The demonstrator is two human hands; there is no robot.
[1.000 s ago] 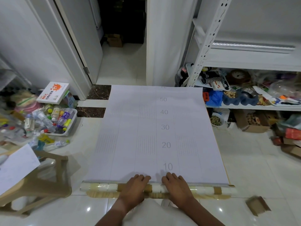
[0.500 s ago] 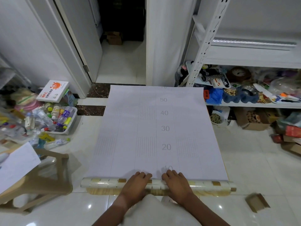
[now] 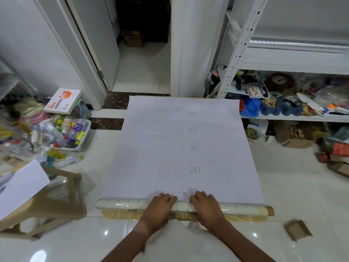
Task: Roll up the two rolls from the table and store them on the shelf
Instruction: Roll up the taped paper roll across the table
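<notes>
A wide pale-lilac sheet (image 3: pixel 181 148) lies unrolled on a wooden table (image 3: pixel 120 214), printed with the numbers 20 to 50 and fine line blocks. Its near end is wound into a cream roll (image 3: pixel 120 203) that spans the table's front edge. My left hand (image 3: pixel 159 208) and my right hand (image 3: pixel 206 207) rest side by side on the middle of that roll, fingers straight and pointing forward over it. A silvery roll (image 3: pixel 294 43) lies on the white metal shelf (image 3: pixel 283 62) at the upper right.
A tan plastic stool (image 3: pixel 56 205) with white paper (image 3: pixel 20 188) stands at the left. A tray of bottles (image 3: pixel 62 135) and a white box (image 3: pixel 63 100) sit on the floor. Lower shelf levels hold clutter. A small cardboard piece (image 3: pixel 297 230) lies at right. An open doorway (image 3: pixel 143 63) is ahead.
Both hands have pushed the roll forward over the sheet. The printed 10 has gone under the roll and the wound part has grown thicker.
</notes>
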